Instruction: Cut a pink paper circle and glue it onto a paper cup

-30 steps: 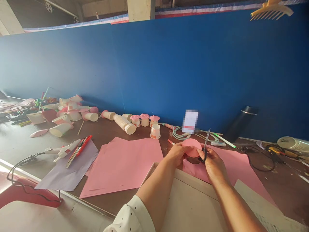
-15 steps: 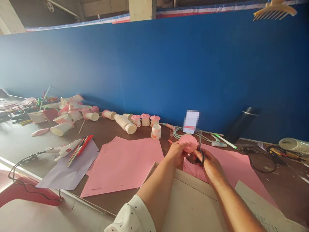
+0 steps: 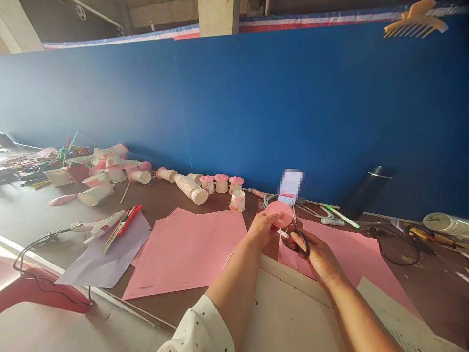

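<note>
The left hand (image 3: pixel 264 226) pinches a pink circle (image 3: pixel 281 214) of paper, up above the table (image 3: pixel 154 200). The right hand (image 3: pixel 318 256) is wrapped around the black handles of the scissors (image 3: pixel 304 244). The two hands are near each other but look apart. The blades point up beside the circle's right edge, and I can't tell if they touch it. The circle looks round already, so I think most of its cutting is done. Three cups (image 3: pixel 222 184) behind wear pink tops, so those look finished. One bare cup (image 3: pixel 237 201) stands in front of them with no top yet, so it seems there is work left. So I count one circle, one pair of scissors, three topped cups and one bare cup. One long stack of cups (image 3: pixel 188 189) lies on its side, too tight to count. One big pink sheet (image 3: pixel 344 249) lies on the right, and a pile of pink sheets (image 3: pixel 190 252) on the left. Farther left are one glue gun (image 3: pixel 98 227), one red cutter (image 3: pixel 124 221) and a messy heap of cups (image 3: pixel 94 195) I can't count.
</note>
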The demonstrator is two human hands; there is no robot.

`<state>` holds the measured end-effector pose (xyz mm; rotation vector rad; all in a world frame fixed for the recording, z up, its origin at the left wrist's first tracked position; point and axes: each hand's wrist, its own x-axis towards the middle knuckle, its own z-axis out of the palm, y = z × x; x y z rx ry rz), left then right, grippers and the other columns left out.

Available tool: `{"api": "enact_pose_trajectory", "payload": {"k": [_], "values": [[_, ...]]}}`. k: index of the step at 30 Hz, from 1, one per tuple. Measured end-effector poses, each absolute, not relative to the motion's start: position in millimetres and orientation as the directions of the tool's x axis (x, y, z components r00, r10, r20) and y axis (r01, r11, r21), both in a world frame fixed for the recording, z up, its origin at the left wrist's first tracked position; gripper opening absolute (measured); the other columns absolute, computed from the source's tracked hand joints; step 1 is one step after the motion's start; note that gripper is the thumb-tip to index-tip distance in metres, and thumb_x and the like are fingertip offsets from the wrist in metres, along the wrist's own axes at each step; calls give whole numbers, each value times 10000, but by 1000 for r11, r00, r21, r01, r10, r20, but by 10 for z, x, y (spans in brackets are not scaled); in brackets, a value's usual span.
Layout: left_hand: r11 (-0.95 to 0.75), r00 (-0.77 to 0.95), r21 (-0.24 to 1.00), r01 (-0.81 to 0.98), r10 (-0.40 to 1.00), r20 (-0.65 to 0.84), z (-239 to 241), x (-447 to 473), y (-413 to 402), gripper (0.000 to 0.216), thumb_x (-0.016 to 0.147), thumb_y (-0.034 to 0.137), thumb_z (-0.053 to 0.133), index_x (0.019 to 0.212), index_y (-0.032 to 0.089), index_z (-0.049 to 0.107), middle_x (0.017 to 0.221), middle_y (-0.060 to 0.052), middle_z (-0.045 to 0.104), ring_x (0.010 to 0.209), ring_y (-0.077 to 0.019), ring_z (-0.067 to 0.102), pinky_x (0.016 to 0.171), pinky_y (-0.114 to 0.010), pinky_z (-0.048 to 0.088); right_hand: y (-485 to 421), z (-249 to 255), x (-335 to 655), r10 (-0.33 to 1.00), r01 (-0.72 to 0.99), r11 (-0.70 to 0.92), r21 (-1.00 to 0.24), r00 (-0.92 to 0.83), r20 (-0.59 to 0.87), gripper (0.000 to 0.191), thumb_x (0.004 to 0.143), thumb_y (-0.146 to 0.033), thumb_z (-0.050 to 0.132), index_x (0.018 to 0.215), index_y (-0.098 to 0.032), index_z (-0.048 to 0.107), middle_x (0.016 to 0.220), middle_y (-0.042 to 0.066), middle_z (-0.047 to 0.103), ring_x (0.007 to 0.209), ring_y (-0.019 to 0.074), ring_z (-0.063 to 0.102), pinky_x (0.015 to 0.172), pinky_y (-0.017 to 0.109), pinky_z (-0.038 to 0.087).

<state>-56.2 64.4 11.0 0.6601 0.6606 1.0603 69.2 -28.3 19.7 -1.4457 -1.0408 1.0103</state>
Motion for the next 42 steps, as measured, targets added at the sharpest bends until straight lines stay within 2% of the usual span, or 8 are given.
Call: {"api": "enact_pose_trajectory", "payload": {"k": [13, 19, 25, 30, 42], "values": [[363, 336, 758, -541, 920, -201, 134, -568, 636, 397, 603, 239, 808, 956, 128, 664, 922, -75, 653, 794, -139, 595, 646, -217, 450, -292, 207, 675, 971, 91, -54, -994, 238, -31, 506, 668, -559, 738, 1027, -202, 753, 757, 31, 677, 729, 184, 563, 581, 276, 365], [363, 331, 770, -525, 920, -208, 111, -567, 665, 372, 636, 242, 795, 959, 114, 660, 979, -112, 656, 851, -171, 598, 641, -227, 447, -311, 239, 651, 974, 112, -44, -993, 227, -18, 463, 691, -552, 724, 1002, -210, 761, 720, 20, 652, 707, 177, 539, 595, 279, 372], [356, 324, 771, -528, 924, -204, 111, -567, 673, 385, 640, 244, 797, 975, 121, 653, 1007, -120, 655, 911, -202, 604, 685, -252, 471, -310, 246, 658, 973, 100, -57, -993, 227, -33, 499, 670, -549, 733, 1033, -207, 752, 725, 21, 649, 715, 185, 539, 613, 291, 375], [350, 319, 770, -534, 926, -200, 96, -557, 679, 377, 643, 241, 792, 970, 119, 648, 996, -120, 653, 890, -201, 607, 696, -269, 471, -310, 255, 662, 974, 149, -54, -987, 224, -20, 467, 683, -552, 722, 1003, -214, 761, 690, 7, 630, 707, 182, 534, 614, 288, 362], [352, 310, 768, -536, 928, -209, 90, -552, 684, 402, 624, 247, 807, 973, 128, 646, 1021, -122, 661, 949, -223, 611, 723, -273, 484, -332, 293, 629, 975, 146, -45, -988, 223, -11, 465, 667, -541, 734, 982, -199, 763, 659, -6, 584, 669, 157, 479, 608, 279, 354]]}}
